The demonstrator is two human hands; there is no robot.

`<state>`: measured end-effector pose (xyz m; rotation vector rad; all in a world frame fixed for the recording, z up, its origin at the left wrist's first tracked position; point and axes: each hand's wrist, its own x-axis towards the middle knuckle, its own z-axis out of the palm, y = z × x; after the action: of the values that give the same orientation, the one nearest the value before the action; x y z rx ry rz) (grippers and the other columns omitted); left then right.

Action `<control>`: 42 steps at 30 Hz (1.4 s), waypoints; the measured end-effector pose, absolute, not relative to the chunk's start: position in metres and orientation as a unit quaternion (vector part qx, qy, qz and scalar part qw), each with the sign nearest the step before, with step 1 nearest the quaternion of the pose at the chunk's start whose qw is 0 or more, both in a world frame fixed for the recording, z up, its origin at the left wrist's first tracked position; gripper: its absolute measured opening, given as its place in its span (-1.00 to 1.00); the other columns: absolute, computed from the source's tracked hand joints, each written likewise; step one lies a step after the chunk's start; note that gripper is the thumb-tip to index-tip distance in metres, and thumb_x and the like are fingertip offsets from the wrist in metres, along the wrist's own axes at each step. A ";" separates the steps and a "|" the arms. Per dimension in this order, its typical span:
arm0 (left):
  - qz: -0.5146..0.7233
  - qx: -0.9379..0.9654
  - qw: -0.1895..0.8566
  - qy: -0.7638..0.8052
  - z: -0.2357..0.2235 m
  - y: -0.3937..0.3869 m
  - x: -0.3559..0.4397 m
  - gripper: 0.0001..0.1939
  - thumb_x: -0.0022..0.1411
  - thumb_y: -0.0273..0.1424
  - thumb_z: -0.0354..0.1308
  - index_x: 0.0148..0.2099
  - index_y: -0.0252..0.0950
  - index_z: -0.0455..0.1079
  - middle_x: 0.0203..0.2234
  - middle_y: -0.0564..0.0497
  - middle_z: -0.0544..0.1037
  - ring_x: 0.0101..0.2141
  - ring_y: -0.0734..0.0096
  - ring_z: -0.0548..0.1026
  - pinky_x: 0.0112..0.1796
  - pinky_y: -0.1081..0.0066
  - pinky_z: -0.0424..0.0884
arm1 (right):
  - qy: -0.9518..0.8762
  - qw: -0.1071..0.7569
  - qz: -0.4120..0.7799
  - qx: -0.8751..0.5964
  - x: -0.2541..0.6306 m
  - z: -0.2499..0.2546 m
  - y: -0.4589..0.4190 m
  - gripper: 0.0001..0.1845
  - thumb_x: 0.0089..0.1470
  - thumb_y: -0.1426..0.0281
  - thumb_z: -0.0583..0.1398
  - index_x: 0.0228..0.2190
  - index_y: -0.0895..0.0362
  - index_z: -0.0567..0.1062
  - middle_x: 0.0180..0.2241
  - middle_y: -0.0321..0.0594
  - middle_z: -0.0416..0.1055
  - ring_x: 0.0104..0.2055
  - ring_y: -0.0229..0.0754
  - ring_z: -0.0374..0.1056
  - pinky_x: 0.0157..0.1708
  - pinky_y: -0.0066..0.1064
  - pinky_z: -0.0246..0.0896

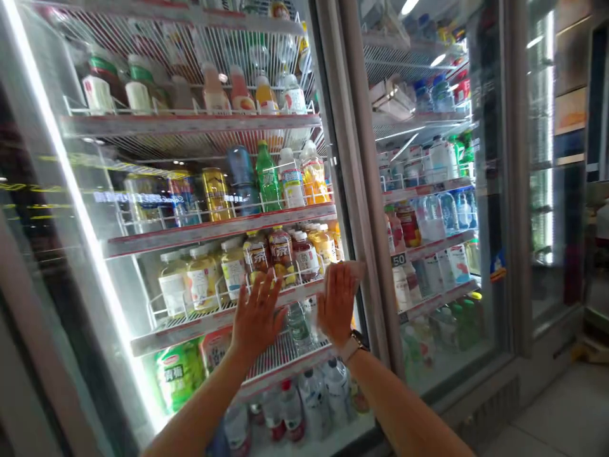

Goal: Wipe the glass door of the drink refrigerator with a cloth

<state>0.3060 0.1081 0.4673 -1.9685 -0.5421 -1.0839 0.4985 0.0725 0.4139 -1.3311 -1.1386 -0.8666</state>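
Note:
My left hand (257, 315) and my right hand (339, 303) are both raised flat, fingers apart, with the palms toward the glass door of a drinks cooler (90, 209). They seem to rest on the glass, though contact is hard to judge. My right hand is close to the door's vertical metal frame (354, 190). Behind the glass, bottled drinks (202, 279) stand on wire shelves. A pale watch (353, 348) circles my right wrist. Neither hand holds anything.
A second glass cooler door (428, 190) stands to the right, with bottled drinks and a price tag (398, 259) behind it. A further glass door (542, 158) is beyond that. A tiled floor (561, 419) runs along the bottom right.

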 end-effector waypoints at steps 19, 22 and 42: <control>-0.446 -0.768 0.405 -0.219 0.452 0.114 0.309 -0.21 0.36 -0.12 0.04 0.47 -0.25 -0.19 0.38 -0.08 0.06 0.40 0.25 -0.24 0.37 0.12 -0.37 | -0.557 0.496 -0.450 -0.492 0.569 0.535 0.066 -0.31 0.34 0.38 -0.10 0.40 0.01 -0.24 0.45 -0.17 -0.27 0.46 0.06 -0.29 0.37 0.17 -0.27; -0.443 -0.767 0.410 -0.219 0.451 0.114 0.309 -0.21 0.36 -0.11 0.03 0.47 -0.26 -0.17 0.38 -0.10 0.03 0.40 0.22 -0.24 0.37 0.10 -0.36 | -0.548 0.502 -0.450 -0.494 0.567 0.530 0.067 -0.28 0.32 0.35 -0.05 0.40 -0.03 -0.24 0.45 -0.21 -0.28 0.45 0.10 -0.27 0.37 0.22 -0.31; -0.448 -0.766 0.408 -0.216 0.452 0.114 0.310 -0.24 0.38 -0.14 0.00 0.47 -0.27 -0.19 0.38 -0.08 0.07 0.40 0.22 -0.25 0.37 0.11 -0.38 | -0.641 0.396 -0.448 -0.482 0.544 0.437 0.060 -0.27 0.28 0.40 -0.02 0.39 0.02 -0.15 0.41 -0.13 -0.06 0.43 0.06 -0.14 0.35 0.15 -0.18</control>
<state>0.3102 0.1138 0.4516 -1.9302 -0.5452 -1.1300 0.5442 0.0604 0.4370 -1.2207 -1.6246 -1.1343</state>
